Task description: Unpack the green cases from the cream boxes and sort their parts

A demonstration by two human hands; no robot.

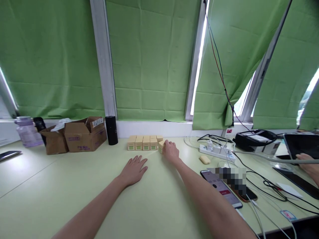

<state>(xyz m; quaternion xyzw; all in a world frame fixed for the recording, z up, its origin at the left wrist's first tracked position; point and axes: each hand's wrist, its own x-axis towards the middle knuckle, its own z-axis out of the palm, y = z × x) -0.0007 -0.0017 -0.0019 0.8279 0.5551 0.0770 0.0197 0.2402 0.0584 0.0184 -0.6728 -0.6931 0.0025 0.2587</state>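
A row of several small tan boxes with green labels stands near the back of the pale green table. My right hand is closed around one more tan box at the row's right end, touching the row. My left hand lies flat on the table, palm down, fingers spread, a little in front of the row and holding nothing.
Two open cardboard boxes, a black cylinder and a purple bottle stand at the back left. A power strip, cables, a phone and a yellow case lie right. Another person's hand rests by a tablet.
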